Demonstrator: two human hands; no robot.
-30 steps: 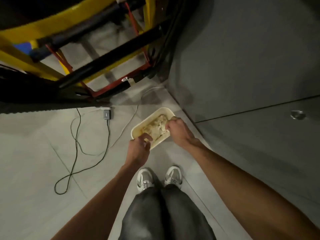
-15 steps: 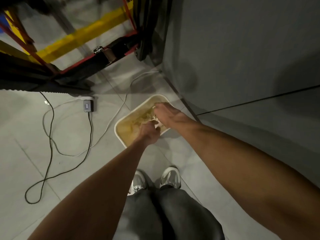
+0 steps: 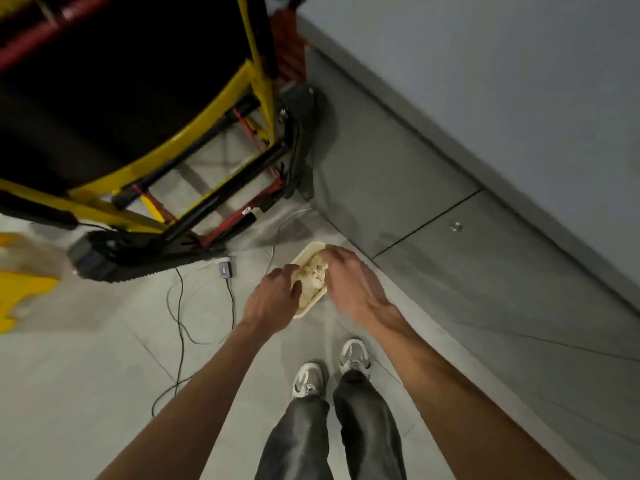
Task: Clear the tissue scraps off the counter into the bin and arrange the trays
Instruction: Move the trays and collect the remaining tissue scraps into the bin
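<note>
A cream rectangular bin [image 3: 309,250] stands on the floor against the grey cabinet base, with crumpled tissue scraps [image 3: 313,276] piled inside it. Both my hands hover just above it. My left hand [image 3: 273,299] is over the bin's near left side, fingers loosely curled and thumb pointing toward the scraps. My right hand [image 3: 351,285] covers the right side, its fingers bent down to the top of the pile. I see no scrap lifted in either hand. Most of the bin's rim is hidden by my hands. No tray is in view.
A yellow, red and black metal frame [image 3: 214,161] stands close behind the bin on the left. A black cable with a small adapter [image 3: 224,270] trails across the tiled floor. Grey cabinet doors [image 3: 467,271] run along the right. My shoes [image 3: 330,368] are just short of the bin.
The view has risen and pulled back from the bin. My hands, pressed down into the scraps half a second ago, now sit higher over the bin and slightly apart.
</note>
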